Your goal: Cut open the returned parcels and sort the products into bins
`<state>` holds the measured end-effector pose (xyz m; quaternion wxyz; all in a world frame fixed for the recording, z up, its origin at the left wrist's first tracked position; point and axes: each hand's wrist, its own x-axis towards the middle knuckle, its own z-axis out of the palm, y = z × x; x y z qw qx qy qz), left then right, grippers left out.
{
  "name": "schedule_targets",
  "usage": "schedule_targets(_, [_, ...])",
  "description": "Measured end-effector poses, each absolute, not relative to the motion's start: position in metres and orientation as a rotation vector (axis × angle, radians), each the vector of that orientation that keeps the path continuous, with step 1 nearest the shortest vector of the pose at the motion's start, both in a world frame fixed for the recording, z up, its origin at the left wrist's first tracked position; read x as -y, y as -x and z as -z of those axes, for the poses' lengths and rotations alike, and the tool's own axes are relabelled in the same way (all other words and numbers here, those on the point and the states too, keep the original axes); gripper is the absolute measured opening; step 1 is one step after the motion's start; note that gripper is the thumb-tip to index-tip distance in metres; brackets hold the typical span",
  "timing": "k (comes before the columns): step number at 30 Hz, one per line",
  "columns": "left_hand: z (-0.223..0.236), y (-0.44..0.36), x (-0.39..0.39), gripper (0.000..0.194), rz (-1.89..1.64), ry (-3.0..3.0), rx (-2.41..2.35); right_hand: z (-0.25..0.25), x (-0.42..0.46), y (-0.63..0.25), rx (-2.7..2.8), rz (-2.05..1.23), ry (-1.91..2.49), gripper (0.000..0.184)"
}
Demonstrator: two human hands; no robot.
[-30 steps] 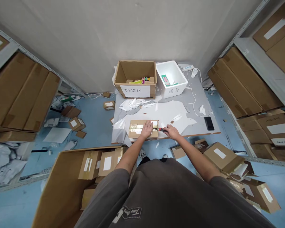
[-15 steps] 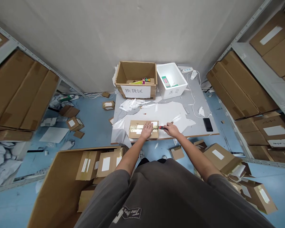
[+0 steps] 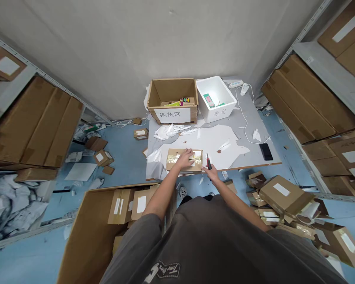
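Observation:
A small cardboard box (image 3: 174, 153) sealed with shiny tape lies flat near the front edge of the table, white labels on its top. My left hand (image 3: 185, 159) rests on top of the box with its fingers spread. At the box's near right corner is my right hand (image 3: 211, 172), closed round a red and black utility knife (image 3: 208, 162). The knife points away from me, its tip off to the right of the box. Whether any right fingers touch the box I cannot tell.
Behind stand an open carton (image 3: 176, 115) and a white foam box (image 3: 220, 113) with small packages inside. Paper scraps (image 3: 168, 131), a phone (image 3: 266, 152) and a white cable lie on the table (image 3: 248, 114). A large carton (image 3: 85, 228) of boxes stands front left; boxes (image 3: 284, 193) pile up right.
The knife has swung from pointing left at the box to pointing away from me. My right hand has lowered toward the box's near right corner. My left hand stays on the box.

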<state>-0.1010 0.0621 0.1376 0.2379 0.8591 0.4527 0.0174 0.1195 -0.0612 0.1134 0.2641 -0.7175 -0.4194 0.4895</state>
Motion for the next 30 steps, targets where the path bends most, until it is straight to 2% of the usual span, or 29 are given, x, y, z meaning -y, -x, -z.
schedule_targets(4, [-0.148, 0.143, -0.076, 0.064, 0.098, -2.298, -1.459, -0.105, 0.058, -0.081, 0.991, -1.207, 1.999, 0.05])
schedule_targets(8, [-0.151, 0.165, -0.064, 0.066, 0.205, -2.163, -1.635, -0.102, 0.042, -0.082, 1.039, -1.136, 2.125, 0.046])
schedule_targets(16, [-0.156, 0.146, -0.016, 0.071, 0.221, -2.007, -1.945, -0.107, -0.035, -0.101, 1.065, -1.085, 2.201, 0.036])
schedule_targets(22, [-0.155, 0.126, 0.021, 0.081, 0.21, -1.861, -1.932, -0.113, -0.093, -0.088, 1.041, -1.059, 2.154, 0.036])
schedule_targets(27, [-0.157, 0.098, 0.028, 0.082, 0.127, -1.678, -2.08, -0.122, -0.072, -0.079, 1.024, -1.067, 2.041, 0.032])
schedule_targets(30, [-0.159, 0.096, 0.026, 0.076, 0.087, -1.672, -2.07, -0.119, -0.025, -0.085, 1.014, -1.098, 1.978, 0.041])
